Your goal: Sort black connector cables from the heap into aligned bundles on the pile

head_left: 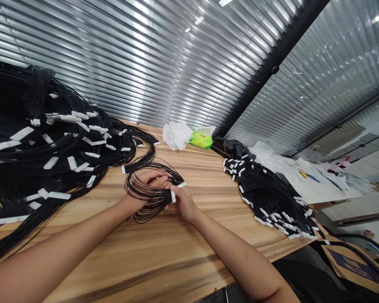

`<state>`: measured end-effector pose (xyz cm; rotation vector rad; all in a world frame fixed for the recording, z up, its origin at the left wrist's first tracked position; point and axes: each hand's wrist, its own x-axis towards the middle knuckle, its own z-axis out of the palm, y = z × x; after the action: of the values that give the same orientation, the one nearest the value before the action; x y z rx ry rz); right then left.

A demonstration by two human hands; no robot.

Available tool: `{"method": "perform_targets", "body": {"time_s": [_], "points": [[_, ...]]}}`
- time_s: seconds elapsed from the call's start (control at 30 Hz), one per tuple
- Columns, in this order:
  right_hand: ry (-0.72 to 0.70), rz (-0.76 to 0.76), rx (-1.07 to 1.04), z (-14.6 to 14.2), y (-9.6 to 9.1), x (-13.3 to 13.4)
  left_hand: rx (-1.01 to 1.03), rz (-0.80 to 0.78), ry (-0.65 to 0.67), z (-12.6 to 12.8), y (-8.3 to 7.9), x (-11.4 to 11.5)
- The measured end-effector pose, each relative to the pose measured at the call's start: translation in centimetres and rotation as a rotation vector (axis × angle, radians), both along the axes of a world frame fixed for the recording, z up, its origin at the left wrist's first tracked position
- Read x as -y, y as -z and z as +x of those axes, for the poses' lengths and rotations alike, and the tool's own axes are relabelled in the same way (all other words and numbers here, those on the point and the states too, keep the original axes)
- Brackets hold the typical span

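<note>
l hand [148, 184] curled round black wire bundle [151, 201], r hand [183, 203] pinching its white tag [173, 196]; big wire heap [22, 172] left of hands, smaller heap [268, 198] right.

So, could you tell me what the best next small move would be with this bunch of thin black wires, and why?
I'd probably line up the white end pieces first: they splay apart at the right hand, pointing different ways, while the left hand holds the looped black wires.

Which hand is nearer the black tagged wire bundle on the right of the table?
Right. The right hand sits left of the bundle, apart from it; the left hand lies farther left.
</note>
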<state>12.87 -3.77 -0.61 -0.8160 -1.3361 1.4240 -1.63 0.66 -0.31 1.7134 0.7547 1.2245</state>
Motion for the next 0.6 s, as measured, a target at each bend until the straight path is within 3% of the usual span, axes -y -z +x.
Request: {"method": "perform_targets", "body": {"time_s": [0.13,0.37,0.6], "points": [[0.197,0.017,-0.049,0.0,-0.2,0.0,-0.099,0.173,-0.162,-0.1,0.1,0.1],[0.507,0.080,-0.069,-0.1,-0.6,0.2,-0.254,0.315,-0.249,-0.5,-0.3,0.8],[0.601,0.117,-0.042,-0.2,-0.4,0.3,-0.266,0.429,-0.342,-0.8,-0.6,1.1]]}}
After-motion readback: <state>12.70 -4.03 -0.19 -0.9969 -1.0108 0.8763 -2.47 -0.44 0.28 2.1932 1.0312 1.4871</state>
